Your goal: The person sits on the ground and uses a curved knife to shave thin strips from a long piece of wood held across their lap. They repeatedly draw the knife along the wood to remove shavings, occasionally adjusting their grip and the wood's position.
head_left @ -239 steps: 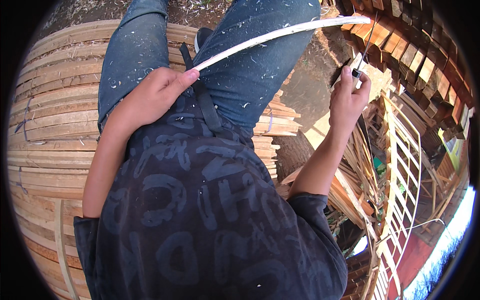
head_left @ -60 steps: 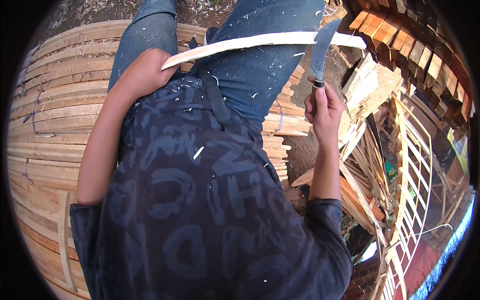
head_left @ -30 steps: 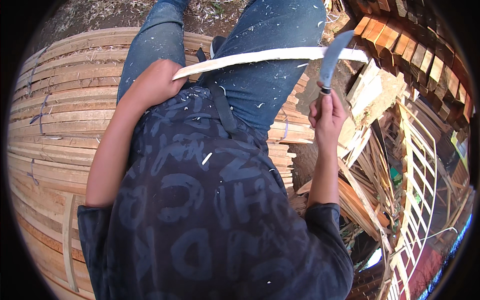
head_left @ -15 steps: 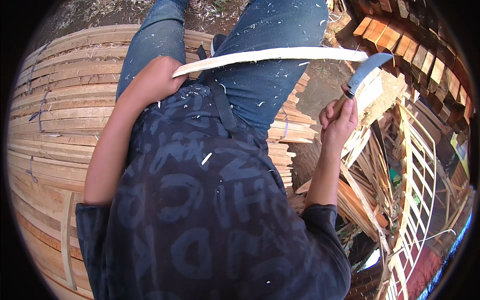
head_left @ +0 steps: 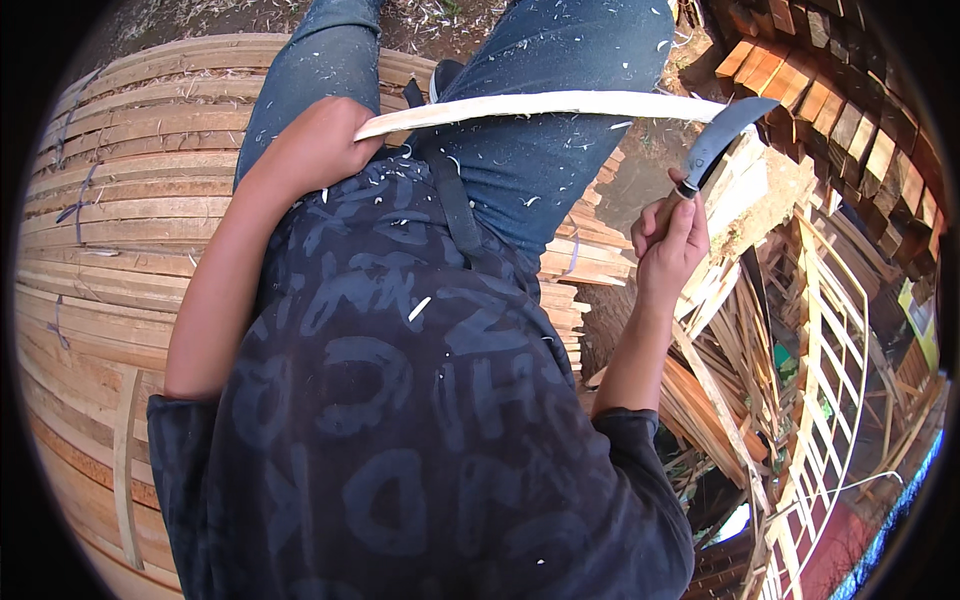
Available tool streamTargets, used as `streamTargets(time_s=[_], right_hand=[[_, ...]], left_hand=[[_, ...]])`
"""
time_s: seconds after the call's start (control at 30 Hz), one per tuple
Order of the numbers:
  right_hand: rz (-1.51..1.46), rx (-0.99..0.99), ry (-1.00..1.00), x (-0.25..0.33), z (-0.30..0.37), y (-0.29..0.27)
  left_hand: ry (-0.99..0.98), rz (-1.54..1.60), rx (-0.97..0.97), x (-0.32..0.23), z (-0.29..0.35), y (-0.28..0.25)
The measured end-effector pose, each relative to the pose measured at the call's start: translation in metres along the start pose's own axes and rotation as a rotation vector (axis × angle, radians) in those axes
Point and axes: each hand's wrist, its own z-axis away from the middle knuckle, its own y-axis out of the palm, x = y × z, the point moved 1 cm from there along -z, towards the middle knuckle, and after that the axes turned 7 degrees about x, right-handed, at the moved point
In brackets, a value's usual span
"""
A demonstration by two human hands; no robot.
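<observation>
A long pale wooden strip (head_left: pixel 560 104) lies across my thighs, its left end closed in my left hand (head_left: pixel 335 145) near my hip. Its far end reaches right to a chopping block (head_left: pixel 775 195) with a pale, chipped surface. My right hand (head_left: pixel 672 240) is wrapped round the handle of a curved knife (head_left: pixel 722 142). The broad, dark blade points up and to the right, over the strip's far end and hiding its tip. Whether the edge touches the wood I cannot tell. Shavings dot my jeans (head_left: pixel 560 60) and dark shirt (head_left: pixel 380 400).
Bundled wooden slats (head_left: pixel 130 240) fill the left side beneath me. Stacked sawn timber (head_left: pixel 800 85) stands at the upper right. Thin offcuts (head_left: pixel 735 350) are heaped beside my right forearm, near a pale slatted frame (head_left: pixel 825 400). Shavings litter the ground (head_left: pixel 420 35) ahead.
The knife and my right hand have shifted slightly left along the strip. My left hand keeps its hold on the strip's near end. The whole view has tilted a little.
</observation>
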Motion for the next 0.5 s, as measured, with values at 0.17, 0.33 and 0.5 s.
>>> streamTargets(time_s=[0.17, 0.33, 0.5], right_hand=[[0.505, 0.193, 0.099, 0.007, 0.010, -0.006], [0.438, 0.295, 0.261, -0.005, 0.014, -0.003], [-0.007, -0.009, -0.066, 0.011, -0.004, -0.016]], left_hand=[[0.034, 0.007, 0.000, 0.002, 0.004, 0.004], [0.023, -0.024, -0.004, -0.004, 0.003, 0.001], [0.015, -0.019, -0.007, 0.000, 0.004, 0.005]])
